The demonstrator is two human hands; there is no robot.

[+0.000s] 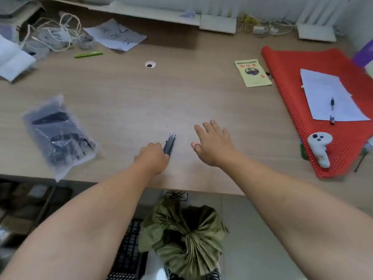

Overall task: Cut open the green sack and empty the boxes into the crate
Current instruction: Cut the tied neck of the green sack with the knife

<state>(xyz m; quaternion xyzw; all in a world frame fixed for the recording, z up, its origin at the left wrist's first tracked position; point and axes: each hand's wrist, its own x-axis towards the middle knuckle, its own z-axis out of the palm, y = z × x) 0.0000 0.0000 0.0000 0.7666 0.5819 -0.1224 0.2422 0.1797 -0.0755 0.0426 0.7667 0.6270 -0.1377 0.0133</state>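
Note:
The green sack point(185, 237) stands on the floor below the table's front edge, its neck tied shut in a bunch. Beside it on the left lies a black slatted crate point(129, 257), partly hidden by my left arm. On the wooden table point(141, 102) my left hand point(152, 159) is closed around the handle of a dark utility knife point(169, 143), whose blade end points away from me. My right hand point(214, 144) hovers just right of the knife, fingers spread, holding nothing. No boxes are visible.
A clear bag of dark items point(58, 134) lies at the left. A red mesh mat point(323, 110) with papers, a pen and a white controller point(320, 147) covers the right. A green booklet point(252, 72), green pen point(88, 54), cables and papers sit further back.

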